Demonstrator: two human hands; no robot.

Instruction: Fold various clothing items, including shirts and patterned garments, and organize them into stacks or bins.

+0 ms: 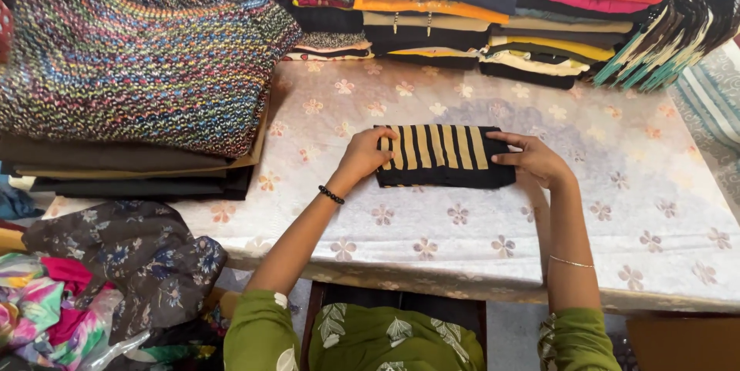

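While it lies flat on the table in front of me, the folded black cloth shows a neat oblong shape, its upper face crossed by upright tan-gold stripes and its lower edge plain black. My left hand rests on its left end, fingers curled over the top corner and pressing the fold rather than clenching it; a black beaded bracelet sits on that wrist. My right hand lies at the right end, fingers spread and laid against the edge, thumb beneath, lightly pinching the fabric there; a thin gold bangle circles that forearm. Beneath the cloth, the table cover is pale and smooth-looking, printed with small pinkish-brown flowers. To my left, near the folded piece but apart from it, a thick multicoloured woven fabric with a nubby, speckled weave drapes over a stack of dark folded cloths. Along the far edge stands a row of folded garments in black, orange, yellow, pink and cream, stacked in flat layers, and at the far right a bundle of dark fabric with teal edging fans outward. Down at my lower left, a loose heap of floral printed cloth lies crumpled, soft and unfolded. My green leaf-patterned sleeves show at the bottom.
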